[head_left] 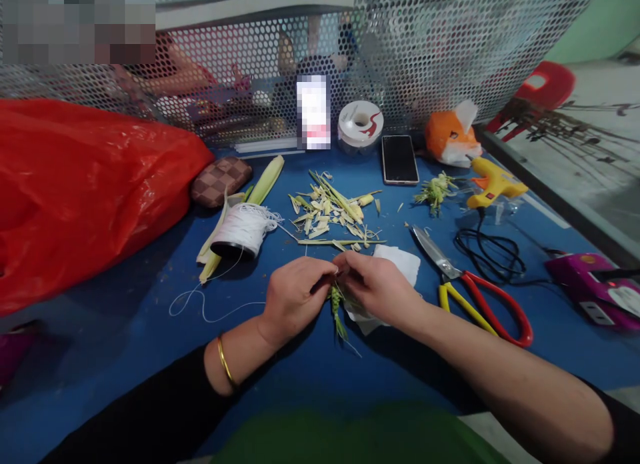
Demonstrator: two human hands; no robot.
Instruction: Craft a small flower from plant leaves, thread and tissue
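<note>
Green clothing overlaps the table edge, with space below the right hand.

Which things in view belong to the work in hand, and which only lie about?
Seemingly in the work:
green leafy piece
white string spool
leaf scraps
scissors

Probably just lying about:
dark phone
checkered pouch
red bag
orange pack

The head camera looks forward and down, close above the blue table.

A glossy red plastic bag lies beside a brown checkered pouch; a black rectangular phone lies flat.
</note>
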